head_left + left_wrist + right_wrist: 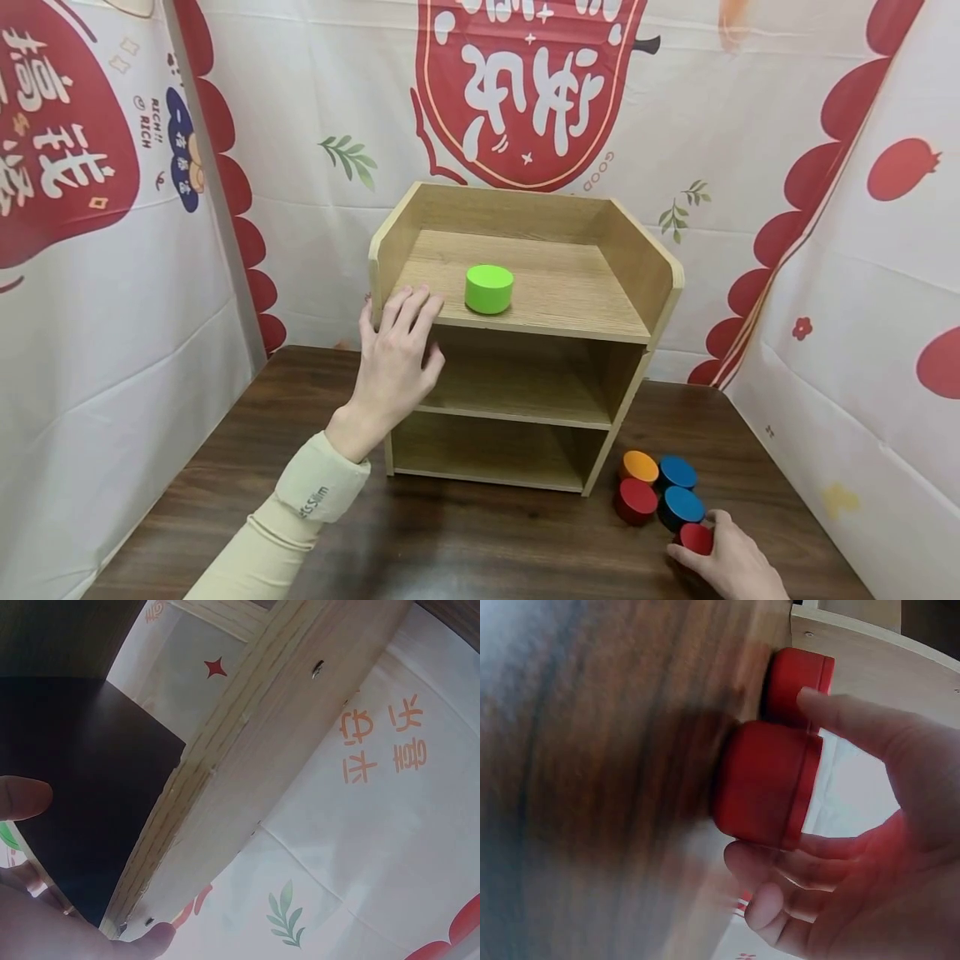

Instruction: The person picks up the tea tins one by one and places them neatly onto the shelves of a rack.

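The left hand [393,367] holds the front left corner of the wooden shelf unit [525,331], its fingers over the top board and its thumb lower down in front. In the left wrist view, part of that hand [67,915] shows beside the wooden panel [217,772]. A green cylinder [489,290] stands on the top board, right of the fingers. At the lower right, the right hand [731,558] grips a red cylinder [696,539] on the table. The right wrist view shows this red cylinder [761,787] between the thumb and fingers of the hand [885,825].
Another red cylinder [637,502], an orange one [639,466] and two blue ones [677,472] [682,506] stand close together right of the shelf unit. Printed cloth [300,100] hangs behind and at both sides of the dark wooden table [465,542].
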{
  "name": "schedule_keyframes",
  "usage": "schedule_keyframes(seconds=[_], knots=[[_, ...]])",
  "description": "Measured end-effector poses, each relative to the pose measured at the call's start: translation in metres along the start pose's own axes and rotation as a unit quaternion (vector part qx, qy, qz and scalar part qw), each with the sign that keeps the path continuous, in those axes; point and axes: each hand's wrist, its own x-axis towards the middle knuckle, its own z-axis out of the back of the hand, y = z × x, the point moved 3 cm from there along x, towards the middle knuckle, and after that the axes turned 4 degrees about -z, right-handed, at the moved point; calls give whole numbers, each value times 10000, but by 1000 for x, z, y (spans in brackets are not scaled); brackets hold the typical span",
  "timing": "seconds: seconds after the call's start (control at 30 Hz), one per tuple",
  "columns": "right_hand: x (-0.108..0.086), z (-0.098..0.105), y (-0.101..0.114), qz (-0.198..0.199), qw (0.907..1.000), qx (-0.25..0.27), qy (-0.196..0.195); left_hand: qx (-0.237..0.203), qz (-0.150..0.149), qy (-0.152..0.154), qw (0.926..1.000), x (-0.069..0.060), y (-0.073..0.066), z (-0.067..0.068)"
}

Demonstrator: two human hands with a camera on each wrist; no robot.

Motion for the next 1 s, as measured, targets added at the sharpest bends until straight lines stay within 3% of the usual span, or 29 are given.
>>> schedule_keyframes(seconds=[0.3,0.67,0.83,1.0], knots=[[5,-7,-12,97,9996,65,241,-19,35,72,10000,0,0,-1],[2,-8,-13,450,9986,281,85,26,32,91,10000,-1,1,-1],[-5,-2,-1,506,9979,399,13,13,36,97,9999,-1,1,-2],[-20,12,21,818,9944,610,-278,24,31,43,10000,-1,0,-1]])
